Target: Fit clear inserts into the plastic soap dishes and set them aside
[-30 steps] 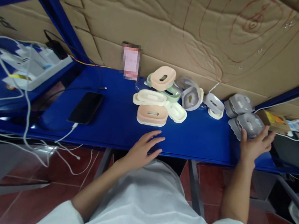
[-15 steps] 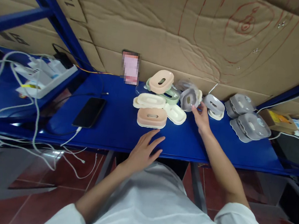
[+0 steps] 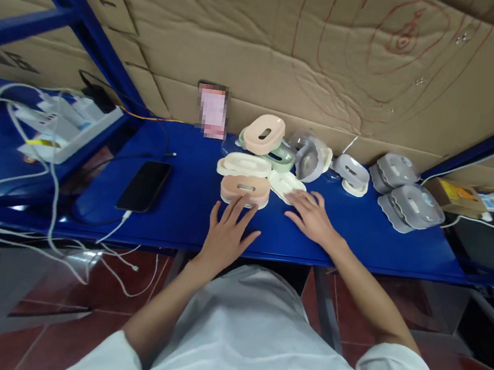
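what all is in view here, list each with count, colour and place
oval dishes: two, peach, front and top of pile
oval pieces: at least two, cream, mid-pile
dish: at least one, green, under upper peach dish
slotted dish: one, grey, right of pile
wavy-edged containers: at least two, grey, table's right
phone: one, black, left
tray: one, white, far left
cables: several, mostly white, left
small box: one, brown, far right
table: one, blue, under dishes
cardboard: count unclear, brown, behind
left hand: one, bare, at front peach dish
right hand: one, bare, at right cream piece
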